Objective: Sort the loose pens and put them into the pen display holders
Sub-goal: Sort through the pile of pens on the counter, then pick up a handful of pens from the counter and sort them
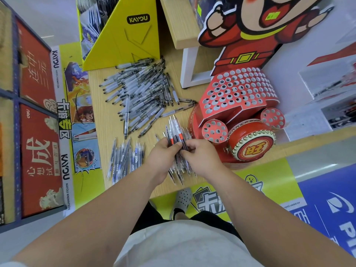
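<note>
Both hands meet over the wooden table (pixel 100 89) on a bundle of red-banded clear pens (pixel 176 130). My left hand (pixel 163 155) grips the bundle from the left, and my right hand (pixel 200 155) pinches pens in it from the right. A big heap of black pens (pixel 140 95) lies farther back. A smaller group of blue pens (pixel 125 155) lies left of my hands. More clear pens (pixel 180 173) lie under my hands. The red pen display holder (pixel 237 97), its holes empty, stands to the right with a red drum (pixel 250 149) at its front.
A yellow KAYOU display box (pixel 131 35) stands at the back of the table. A cartoon cut-out figure (pixel 256 26) rises behind the holder. Red shelving (pixel 36 112) lines the left. My foot in a grey shoe (pixel 182 201) shows below the table's near edge.
</note>
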A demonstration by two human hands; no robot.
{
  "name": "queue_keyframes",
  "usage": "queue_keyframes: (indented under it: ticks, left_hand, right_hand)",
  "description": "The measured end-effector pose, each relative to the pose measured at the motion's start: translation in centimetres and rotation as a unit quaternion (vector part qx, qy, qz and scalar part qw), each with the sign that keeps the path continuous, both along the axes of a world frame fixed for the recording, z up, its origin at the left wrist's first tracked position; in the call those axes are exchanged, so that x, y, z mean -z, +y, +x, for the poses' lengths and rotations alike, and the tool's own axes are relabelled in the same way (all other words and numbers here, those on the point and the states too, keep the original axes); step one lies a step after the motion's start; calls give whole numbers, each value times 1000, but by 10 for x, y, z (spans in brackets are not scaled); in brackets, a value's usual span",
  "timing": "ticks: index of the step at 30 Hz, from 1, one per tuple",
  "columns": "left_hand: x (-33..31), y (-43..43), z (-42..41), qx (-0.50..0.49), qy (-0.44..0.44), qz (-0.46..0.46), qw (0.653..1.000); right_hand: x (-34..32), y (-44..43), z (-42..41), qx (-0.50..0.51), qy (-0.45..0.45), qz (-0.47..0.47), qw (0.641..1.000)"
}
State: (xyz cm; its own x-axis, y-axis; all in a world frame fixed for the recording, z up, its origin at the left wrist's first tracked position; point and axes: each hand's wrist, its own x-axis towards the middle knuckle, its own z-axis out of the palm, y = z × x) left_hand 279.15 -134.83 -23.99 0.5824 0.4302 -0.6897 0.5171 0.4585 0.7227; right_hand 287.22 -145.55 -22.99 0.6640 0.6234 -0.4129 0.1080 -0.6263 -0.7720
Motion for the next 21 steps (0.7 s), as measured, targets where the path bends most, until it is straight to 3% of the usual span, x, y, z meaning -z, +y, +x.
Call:
queue_keyframes:
  ticks: [11, 21]
  left_hand:
    - [-55, -1, -14, -66, -83, -94, 990]
    - [-112, 0, 2, 19, -152, -111, 982]
  right_hand:
    - [-51, -9, -5, -43, -54, 73, 995]
    - [-115, -19, 1, 2, -63, 101, 993]
